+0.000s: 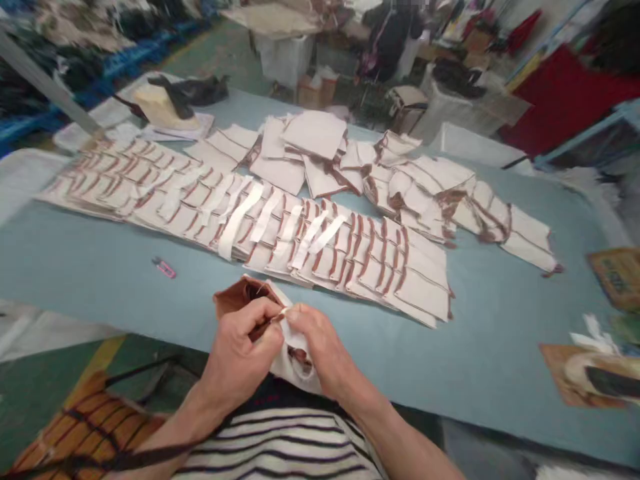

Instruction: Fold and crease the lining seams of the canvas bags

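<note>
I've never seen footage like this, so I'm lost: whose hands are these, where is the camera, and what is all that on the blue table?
There is no machine here. A person works with bare hands, and the single camera sits on their head, looking forward and down. The left hand and right hand both pinch one cream fabric piece with brown trim, at the near edge of the blue table. Beyond lie rows of overlapped pieces of the same kind, with white strips across them. A loose pile lies behind, and a small pink object to the left.
</note>
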Demonstrator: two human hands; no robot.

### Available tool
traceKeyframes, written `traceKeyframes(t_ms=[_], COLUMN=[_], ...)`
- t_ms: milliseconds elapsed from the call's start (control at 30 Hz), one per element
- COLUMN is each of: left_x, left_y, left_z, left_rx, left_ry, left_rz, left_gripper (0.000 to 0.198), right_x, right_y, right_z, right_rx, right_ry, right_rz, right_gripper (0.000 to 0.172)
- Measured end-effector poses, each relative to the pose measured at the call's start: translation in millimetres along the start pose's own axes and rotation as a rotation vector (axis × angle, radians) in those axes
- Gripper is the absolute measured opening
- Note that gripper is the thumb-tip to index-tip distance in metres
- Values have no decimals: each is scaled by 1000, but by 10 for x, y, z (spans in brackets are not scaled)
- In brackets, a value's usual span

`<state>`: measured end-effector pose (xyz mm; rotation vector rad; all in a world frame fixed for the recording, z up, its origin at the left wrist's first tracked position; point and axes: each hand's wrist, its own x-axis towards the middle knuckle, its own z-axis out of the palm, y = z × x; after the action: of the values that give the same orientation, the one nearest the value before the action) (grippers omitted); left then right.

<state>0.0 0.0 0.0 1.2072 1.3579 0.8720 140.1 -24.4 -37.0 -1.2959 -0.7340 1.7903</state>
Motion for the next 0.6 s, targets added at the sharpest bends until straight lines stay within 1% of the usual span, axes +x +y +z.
traceKeyframes(t_ms=[67, 133, 267, 367, 400, 467, 533, 600], left_x=[22, 53, 117, 132, 131, 127, 126, 131], left_y=[-45, -91, -175, -219, -229, -235, -208, -134], left_z=[23, 32, -14, -69, -82, -100, -117, -147], left_rx=[-22, -50, -116, -140, -142, -140, -127, -103], left_ry=[4, -14, -104, -157, -167, -181, -185, -188], left_rz=[-9, -21, -47, -44, -42, -37, -26, -12], left_gripper=[15, 14, 17, 18, 18, 17, 17, 17], right_x=[9, 13, 2, 12, 25, 60, 94, 109], right_y=[48, 70, 4, -61, -69, -60, -46, -69], right_z=[52, 80, 53, 4, -11, -45, -94, -164], right_rx=[40, 35, -94, -173, -231, -442, -673, -796], right_ry=[56, 81, 46, 2, -14, 0, 58, 128], right_rz=[-11, -47, -181, -246, -275, -382, -512, -593], right_gripper=[40, 41, 42, 41, 40, 36, 31, 27])
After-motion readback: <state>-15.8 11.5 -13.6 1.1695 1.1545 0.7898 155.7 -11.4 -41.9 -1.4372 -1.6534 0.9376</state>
